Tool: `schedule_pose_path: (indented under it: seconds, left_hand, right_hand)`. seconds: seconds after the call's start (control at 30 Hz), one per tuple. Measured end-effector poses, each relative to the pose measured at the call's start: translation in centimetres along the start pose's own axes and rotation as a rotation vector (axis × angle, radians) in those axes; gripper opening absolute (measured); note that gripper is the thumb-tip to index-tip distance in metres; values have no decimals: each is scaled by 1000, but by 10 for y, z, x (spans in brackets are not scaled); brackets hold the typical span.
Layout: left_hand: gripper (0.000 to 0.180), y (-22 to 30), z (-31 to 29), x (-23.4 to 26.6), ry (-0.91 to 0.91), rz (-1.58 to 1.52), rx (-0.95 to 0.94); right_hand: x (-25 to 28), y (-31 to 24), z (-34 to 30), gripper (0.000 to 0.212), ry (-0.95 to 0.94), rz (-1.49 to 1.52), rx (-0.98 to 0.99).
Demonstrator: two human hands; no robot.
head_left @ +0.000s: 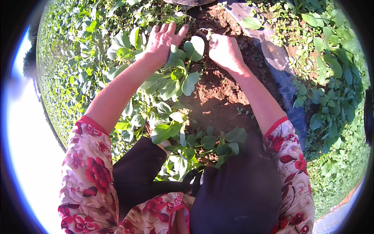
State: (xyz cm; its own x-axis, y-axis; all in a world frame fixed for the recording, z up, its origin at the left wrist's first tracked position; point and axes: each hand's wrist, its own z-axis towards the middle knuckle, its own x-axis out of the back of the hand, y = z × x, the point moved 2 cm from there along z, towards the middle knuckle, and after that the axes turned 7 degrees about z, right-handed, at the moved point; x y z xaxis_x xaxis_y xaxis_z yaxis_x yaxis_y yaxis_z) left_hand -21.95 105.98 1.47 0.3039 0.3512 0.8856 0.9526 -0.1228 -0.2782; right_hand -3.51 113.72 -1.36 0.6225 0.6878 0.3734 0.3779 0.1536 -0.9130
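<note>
My left hand [163, 42] is spread flat, fingers apart and pointing away from me, over the leaves beside a broad-leaved green plant [171, 84]. Across a narrow gap, my right hand [226, 52] is closed in a fist above the reddish-brown soil [218, 87]. A thin, pale, curved piece [206, 32] sticks out by its fingers; whether it is a stem, a root or part of a tool I cannot make out. Something shiny shows at the curled fingers. The palm side of both hands is hidden.
Dense low greenery [78, 70] covers the ground to the left. A grey strip of sheeting [278, 58] runs along the soil on the right, with more leafy plants [331, 97] beyond it. My dark-trousered knees [237, 191] flank more plants near me. A dark rounded object's edge [189, 2] shows at the top.
</note>
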Motion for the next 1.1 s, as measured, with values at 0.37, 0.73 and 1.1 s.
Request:
schedule_pose_path:
  seconds: [0.37,0.73,1.1]
  left_hand:
    - [27,3,45,-52,342,447,-9]
    - [26,-14,44,-105,658,129,104]
    - [42,-17,8,-69,516,-8,73]
  right_hand:
    - [1,-21,-27,23,20,-378,195]
    - [80,-60,-12,13,-198,-347,65]
    - [-45,-47,-4,20,260,-136,-279]
